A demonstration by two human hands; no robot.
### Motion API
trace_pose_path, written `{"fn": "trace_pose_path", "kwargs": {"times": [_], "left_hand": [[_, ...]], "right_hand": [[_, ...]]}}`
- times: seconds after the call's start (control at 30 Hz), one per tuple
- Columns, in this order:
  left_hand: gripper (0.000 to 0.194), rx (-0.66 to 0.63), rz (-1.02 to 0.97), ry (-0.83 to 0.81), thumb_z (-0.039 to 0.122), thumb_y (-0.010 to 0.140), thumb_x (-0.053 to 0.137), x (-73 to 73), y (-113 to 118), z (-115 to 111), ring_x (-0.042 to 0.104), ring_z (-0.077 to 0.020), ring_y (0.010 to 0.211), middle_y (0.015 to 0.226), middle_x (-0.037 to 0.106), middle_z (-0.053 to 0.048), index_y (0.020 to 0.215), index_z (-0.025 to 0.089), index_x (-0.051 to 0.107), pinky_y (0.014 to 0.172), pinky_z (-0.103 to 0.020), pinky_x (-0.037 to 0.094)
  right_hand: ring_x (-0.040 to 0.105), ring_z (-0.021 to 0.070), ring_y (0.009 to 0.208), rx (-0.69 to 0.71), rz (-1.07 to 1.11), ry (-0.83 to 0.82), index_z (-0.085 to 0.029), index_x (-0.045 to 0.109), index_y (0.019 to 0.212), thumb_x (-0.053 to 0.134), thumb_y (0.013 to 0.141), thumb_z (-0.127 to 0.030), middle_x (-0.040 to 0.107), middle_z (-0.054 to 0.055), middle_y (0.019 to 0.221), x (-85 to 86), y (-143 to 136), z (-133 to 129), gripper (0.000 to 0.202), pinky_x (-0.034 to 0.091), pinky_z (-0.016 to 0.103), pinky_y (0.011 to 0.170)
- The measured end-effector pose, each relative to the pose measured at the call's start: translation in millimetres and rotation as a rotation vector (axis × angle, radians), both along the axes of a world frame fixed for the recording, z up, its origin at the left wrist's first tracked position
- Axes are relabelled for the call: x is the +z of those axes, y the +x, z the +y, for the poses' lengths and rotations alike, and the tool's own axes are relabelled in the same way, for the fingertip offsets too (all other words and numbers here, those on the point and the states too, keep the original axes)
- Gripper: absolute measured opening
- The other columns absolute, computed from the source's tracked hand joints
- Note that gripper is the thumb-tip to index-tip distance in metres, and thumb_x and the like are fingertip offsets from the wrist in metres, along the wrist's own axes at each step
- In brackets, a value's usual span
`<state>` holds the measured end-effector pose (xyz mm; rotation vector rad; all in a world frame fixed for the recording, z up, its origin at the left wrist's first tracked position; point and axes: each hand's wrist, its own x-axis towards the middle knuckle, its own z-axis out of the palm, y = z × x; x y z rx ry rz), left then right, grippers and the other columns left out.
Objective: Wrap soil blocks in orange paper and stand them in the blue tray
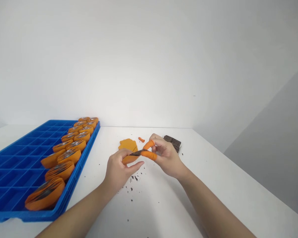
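The left hand [119, 167] loosely grips an orange sheet [130, 159], thumb stretched out, while the right hand [167, 157], wearing orange finger cots [149, 154] on thumb and forefinger, pinches the right end of a dark brown flaky piece [136, 153] lying along the sheet's upper side. From this held pair, a stack of orange sheets [128, 144] lies at eleven o'clock, a loose finger cot [141, 139] at twelve, a dark brown stack [172, 142] at two, dark crumbs [136, 178] at six, and a blue compartment tray [39, 216] of folded orange bundles [69, 155] at nine.
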<state>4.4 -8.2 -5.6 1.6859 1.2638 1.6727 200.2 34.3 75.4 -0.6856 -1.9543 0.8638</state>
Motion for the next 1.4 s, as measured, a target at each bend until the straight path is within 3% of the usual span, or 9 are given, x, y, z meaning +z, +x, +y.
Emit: {"fn": "trace_pose_path", "kwargs": {"times": [0.1, 0.27, 0.5, 0.73, 0.8, 0.9, 0.97, 1.2, 1.4], "left_hand": [[0.024, 0.073, 0.021, 0.009, 0.038, 0.078, 0.094, 1.9, 0.2, -0.5, 0.076, -0.0244, 0.079, 0.087, 0.081, -0.004, 0.090, 0.022, 0.080, 0.073, -0.037, 0.063], [0.018, 0.124, 0.055, 0.025, 0.034, 0.079, 0.090, 7.8, 1.4, -3.0, 0.073, -0.0219, 0.071, 0.079, 0.079, -0.001, 0.081, 0.022, 0.077, 0.066, -0.034, 0.058], [0.019, 0.116, 0.040, -0.010, 0.034, 0.080, 0.087, 7.0, 1.9, -1.9, 0.072, -0.0215, 0.071, 0.077, 0.077, -0.001, 0.078, 0.022, 0.073, 0.067, -0.033, 0.055], [0.022, 0.106, 0.018, -0.035, 0.037, 0.079, 0.088, 9.5, 2.5, -2.3, 0.070, -0.0207, 0.068, 0.076, 0.077, -0.001, 0.077, 0.022, 0.072, 0.063, -0.032, 0.054], [0.025, 0.109, 0.031, -0.041, 0.039, 0.078, 0.089, 10.2, 2.9, -2.2, 0.067, -0.0196, 0.064, 0.072, 0.075, 0.000, 0.075, 0.022, 0.071, 0.060, -0.031, 0.052], [0.026, 0.080, 0.026, -0.069, 0.041, 0.079, 0.089, 11.7, 3.3, -2.3, 0.067, -0.0191, 0.062, 0.070, 0.074, 0.000, 0.074, 0.022, 0.072, 0.058, -0.030, 0.051], [0.025, 0.062, 0.022, -0.074, 0.040, 0.080, 0.088, 12.8, 3.5, -2.9, 0.068, -0.0196, 0.062, 0.071, 0.075, 0.000, 0.075, 0.022, 0.073, 0.059, -0.031, 0.053], [0.019, 0.044, 0.036, -0.066, 0.037, 0.080, 0.088, 14.4, 3.3, -4.6, 0.072, -0.0230, 0.069, 0.075, 0.077, -0.002, 0.080, 0.022, 0.076, 0.065, -0.035, 0.059], [0.020, -0.039, 0.002, -0.108, 0.038, 0.081, 0.087, 13.5, 2.2, -8.2, 0.068, -0.0206, 0.064, 0.073, 0.075, -0.001, 0.082, 0.022, 0.074, 0.059, -0.032, 0.057]], "right_hand": [[0.042, 0.0170, 0.073, 0.013, -0.013, -0.001, -0.030, 0.081, 0.085, 0.088, 0.088, -0.054, 0.044, -0.001, 0.085, -0.7, -1.5, -0.3, 0.025, 0.061, 0.046, 0.091], [0.042, 0.0171, 0.074, 0.007, -0.031, 0.012, -0.030, 0.082, 0.084, 0.085, 0.092, -0.053, 0.044, -0.001, 0.086, -1.7, -2.6, -1.1, 0.024, 0.061, 0.049, 0.095], [0.038, 0.0154, 0.069, -0.045, 0.049, 0.072, -0.032, 0.084, 0.091, 0.080, 0.096, -0.052, 0.039, -0.002, 0.086, -11.1, -11.8, -3.8, 0.021, 0.048, 0.062, 0.123], [0.045, 0.0197, 0.077, -0.124, 0.162, 0.025, -0.029, 0.079, 0.084, 0.080, 0.095, -0.056, 0.042, 0.000, 0.084, -24.1, -23.2, -8.1, 0.029, 0.062, 0.051, 0.095], [0.044, 0.0188, 0.075, -0.108, 0.171, 0.007, -0.029, 0.078, 0.082, 0.080, 0.095, -0.056, 0.041, -0.001, 0.083, -25.2, -24.9, -9.3, 0.030, 0.058, 0.055, 0.104], [0.042, 0.0168, 0.072, -0.081, 0.184, 0.015, -0.030, 0.078, 0.082, 0.081, 0.095, -0.054, 0.039, -0.003, 0.082, -25.0, -25.9, -10.3, 0.027, 0.043, 0.061, 0.125], [0.042, 0.0161, 0.072, -0.072, 0.190, 0.017, -0.030, 0.079, 0.083, 0.082, 0.095, -0.051, 0.039, -0.003, 0.082, -24.4, -26.0, -10.3, 0.024, 0.036, 0.061, 0.131], [0.044, 0.0174, 0.074, -0.095, 0.224, -0.021, -0.029, 0.077, 0.078, 0.083, 0.092, -0.054, 0.041, -0.003, 0.081, -23.8, -26.2, -10.0, 0.029, 0.050, 0.060, 0.119], [0.048, 0.0166, 0.074, -0.104, 0.224, 0.014, -0.030, 0.082, 0.089, 0.082, 0.094, -0.056, 0.045, -0.003, 0.080, -24.7, -25.2, -10.0, 0.026, 0.042, 0.060, 0.129]]}}
